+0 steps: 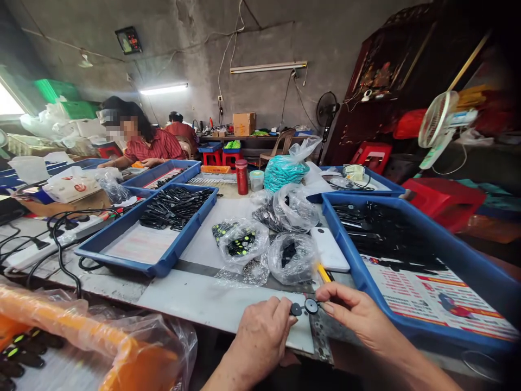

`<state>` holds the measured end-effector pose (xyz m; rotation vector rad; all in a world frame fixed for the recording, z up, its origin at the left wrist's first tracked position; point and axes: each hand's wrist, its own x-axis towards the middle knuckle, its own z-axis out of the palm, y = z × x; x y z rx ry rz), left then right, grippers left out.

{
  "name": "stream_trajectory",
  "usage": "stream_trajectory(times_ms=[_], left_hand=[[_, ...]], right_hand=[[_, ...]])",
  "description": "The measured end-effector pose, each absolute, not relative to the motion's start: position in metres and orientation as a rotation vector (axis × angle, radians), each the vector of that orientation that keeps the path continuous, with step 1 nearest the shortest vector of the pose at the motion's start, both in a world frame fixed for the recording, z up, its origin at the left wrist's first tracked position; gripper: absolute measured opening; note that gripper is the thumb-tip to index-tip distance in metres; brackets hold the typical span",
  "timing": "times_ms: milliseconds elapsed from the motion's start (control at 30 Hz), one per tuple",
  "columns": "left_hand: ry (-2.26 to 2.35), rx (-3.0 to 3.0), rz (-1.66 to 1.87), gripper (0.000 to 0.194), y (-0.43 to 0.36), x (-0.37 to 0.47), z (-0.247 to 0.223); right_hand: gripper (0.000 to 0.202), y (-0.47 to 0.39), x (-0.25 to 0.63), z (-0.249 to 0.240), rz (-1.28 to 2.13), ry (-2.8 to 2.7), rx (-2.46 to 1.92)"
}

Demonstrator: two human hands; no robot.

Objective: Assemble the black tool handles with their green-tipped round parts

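Observation:
Over the table's front edge, my left hand [262, 328] is closed on a small black round-ended part [296, 309], which sticks out past the fingertips. My right hand [350, 309] pinches the edge of a black disc [311, 306] with a pale ring on its face, between thumb and forefinger. Disc and part almost meet between my hands; whether they are joined I cannot tell. Beyond them lie an open clear bag of black pieces [291, 255] and another with black and yellow-green pieces [242, 244]. A yellow-handled tool [324, 272] lies just past my right fingers.
Blue trays stand left [152, 270] and right [407, 301], both holding long black parts. A white phone-like slab [330, 250] lies by the right tray. An orange crate [138, 358] fills the near left. A power strip [61, 239] trails cables. A co-worker [150, 144] sits across the table.

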<state>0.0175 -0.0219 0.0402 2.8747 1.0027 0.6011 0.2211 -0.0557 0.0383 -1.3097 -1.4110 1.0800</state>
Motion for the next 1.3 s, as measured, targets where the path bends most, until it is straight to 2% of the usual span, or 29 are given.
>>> stream_trajectory(times_ms=[133,400,533,800,1000,1300], left_hand=[[0.973,2.916,0.567,0.005,-0.023,0.018,0.042],[0.869,2.904,0.556,0.007,-0.027,0.018,0.039],[0.819,2.907,0.57,0.006,-0.028,0.019,0.039],[0.785,2.964,0.372,0.003,-0.027,0.017,0.05],[0.707,2.997,0.284,0.002,-0.027,0.016,0.056],[0.703,3.083,0.278,0.008,-0.026,0.017,0.054]], right_hand=[[0.017,-0.059,0.219,0.038,1.046,-1.475,-1.338],[0.013,-0.069,0.211,0.041,0.688,-1.819,-1.242],[0.017,-0.073,0.207,0.045,0.546,-1.952,-1.158],[0.019,-0.071,0.212,0.052,0.6,-2.053,-1.32],[0.04,-0.069,0.206,0.051,0.558,-2.261,-1.218],[0.033,-0.066,0.209,0.047,0.574,-2.269,-1.165]])
